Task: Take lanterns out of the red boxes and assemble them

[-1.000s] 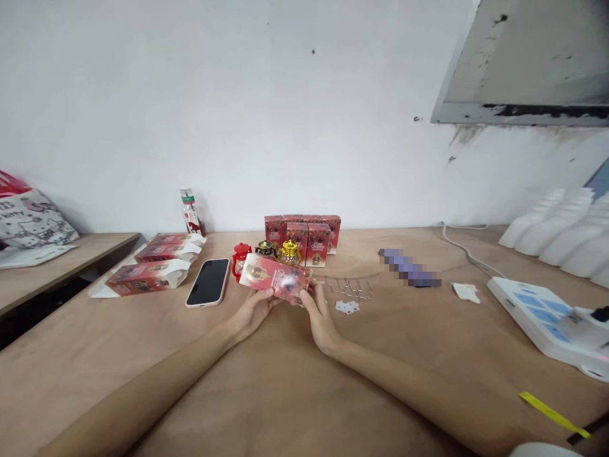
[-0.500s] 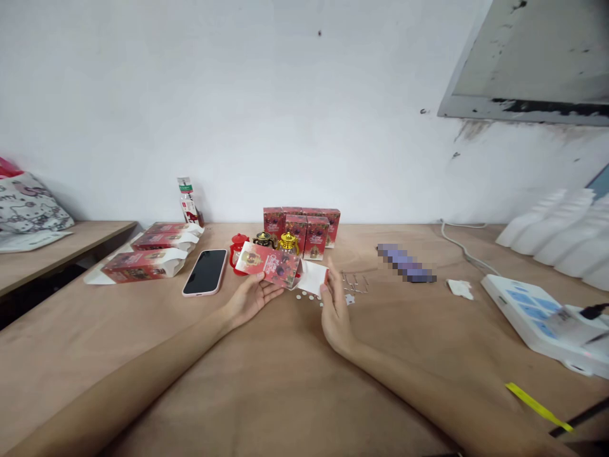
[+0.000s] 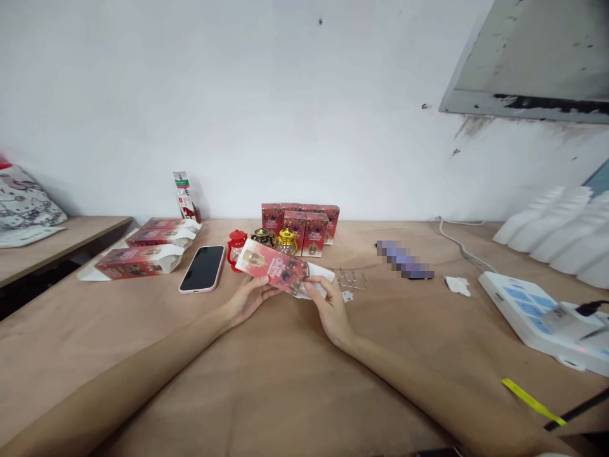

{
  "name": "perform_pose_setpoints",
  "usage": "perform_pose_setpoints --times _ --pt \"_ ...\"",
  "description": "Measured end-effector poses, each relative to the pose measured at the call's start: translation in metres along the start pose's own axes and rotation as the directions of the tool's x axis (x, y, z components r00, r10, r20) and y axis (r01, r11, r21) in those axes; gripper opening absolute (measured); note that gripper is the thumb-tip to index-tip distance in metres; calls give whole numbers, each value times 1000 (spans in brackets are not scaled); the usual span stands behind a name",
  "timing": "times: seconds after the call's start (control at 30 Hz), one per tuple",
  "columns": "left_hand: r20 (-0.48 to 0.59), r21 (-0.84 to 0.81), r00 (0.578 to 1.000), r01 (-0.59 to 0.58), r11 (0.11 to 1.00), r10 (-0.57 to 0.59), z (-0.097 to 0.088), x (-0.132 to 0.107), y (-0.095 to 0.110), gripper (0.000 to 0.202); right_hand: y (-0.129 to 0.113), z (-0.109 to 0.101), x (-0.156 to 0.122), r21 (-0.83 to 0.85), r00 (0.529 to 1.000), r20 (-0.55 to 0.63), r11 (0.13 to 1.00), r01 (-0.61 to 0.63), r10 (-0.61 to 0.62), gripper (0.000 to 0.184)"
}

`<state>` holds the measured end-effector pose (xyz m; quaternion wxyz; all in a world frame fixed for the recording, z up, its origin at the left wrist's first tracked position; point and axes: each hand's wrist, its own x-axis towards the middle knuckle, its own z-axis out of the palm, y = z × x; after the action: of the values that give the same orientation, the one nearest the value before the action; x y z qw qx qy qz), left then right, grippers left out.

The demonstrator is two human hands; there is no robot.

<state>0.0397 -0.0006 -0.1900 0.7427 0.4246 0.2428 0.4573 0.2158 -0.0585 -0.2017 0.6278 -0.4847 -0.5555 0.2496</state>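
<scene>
A: What am I working on?
B: A bare tan table (image 3: 285, 381) that runs back from your fingers to a plain white wall (image 3: 238, 95). Far left of your fingers, a lower bench (image 3: 71, 238) carries a printed bag (image 3: 23, 203). Up to the right hangs a scuffed grey panel (image 3: 533, 63).
A: And my hands?
B: Your left hand (image 3: 245, 301) has its fingers closed on the near-left edge of the box (image 3: 273, 271). Your right hand (image 3: 333, 311) pinches the other end, its fingertips (image 3: 311, 289) pressed by the white flap (image 3: 321, 274). The box sits tilted between the two.
A: Count the rest.
B: One phone (image 3: 202, 268) is just left of your left fingers. Three small pots (image 3: 261, 238) stand right behind the box: red, dark, gold. Behind them are upright boxes (image 3: 304, 223), at least four, though the back ones overlap. Three flat cartons (image 3: 143, 261) lie beyond the phone, with one bottle (image 3: 183, 197) behind them. Wire clips (image 3: 352, 279) lie just right of your right fingers, too fine to count. Well off to the right are one white device (image 3: 533, 308), a row of white bottles (image 3: 547, 225) — at least four — and one yellow strip (image 3: 533, 401).
</scene>
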Motion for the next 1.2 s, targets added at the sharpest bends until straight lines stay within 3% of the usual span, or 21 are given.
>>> perform_pose_setpoints --times 0.13,0.27,0.33,0.43,0.53,0.63,0.7,0.73,0.77,0.83,0.87,0.9,0.97,1.13,1.2 --pt "-37 47 997 -73 996 75 6 -6 -4 48 7 1 5 81 999 -27 996 -44 46 25" --pt "-53 97 995 -79 992 84 13 -13 -6 51 15 1 8 184 989 18 972 -148 147 26" --pt "-89 95 991 -86 992 95 17 -14 -3 50 18 0 12 216 984 -17 961 -171 179 25" --pt "-175 111 969 -159 981 176 23 -11 14 47 19 -5 28 320 970 -89 929 -186 225 19" --pt "-158 293 906 -336 895 392 27 -3 51 45 11 -17 58 463 954 -15 848 -258 299 11" --pt "-111 528 735 -527 666 669 32 2 103 47 -8 -27 93 497 973 -42 850 -176 226 6" --pt "-117 660 529 -591 464 840 38 -1 139 46 -23 -29 112 438 985 -104 895 -82 141 8" --pt "-70 721 430 -602 343 900 42 -5 154 44 -31 -28 118 396 987 -119 917 -49 104 9" --pt "5 781 324 -592 199 946 47 -10 166 48 -39 -25 122 350 991 -121 937 -19 65 11" --pt "151 901 228 -433 -39 962 58 -22 182 60 -52 -15 123 247 997 -69 968 40 -23 15" --pt "205 923 202 -365 -121 958 64 -27 184 63 -57 -9 120 183 998 -18 981 68 -65 16" --pt "253 928 196 -327 -180 947 69 -31 184 63 -60 -3 116 103 994 42 990 95 -100 16" --pt "350 918 262 -290 -272 900 75 -34 177 59 -63 7 108 -75 977 159 985 158 -144 14" --pt "502 852 604 -223 -474 619 68 -22 154 56 -52 17 99 -323 930 312 899 297 -195 13" --pt "526 809 683 -219 -545 506 64 -16 151 57 -47 16 100 -358 928 314 881 311 -200 14"
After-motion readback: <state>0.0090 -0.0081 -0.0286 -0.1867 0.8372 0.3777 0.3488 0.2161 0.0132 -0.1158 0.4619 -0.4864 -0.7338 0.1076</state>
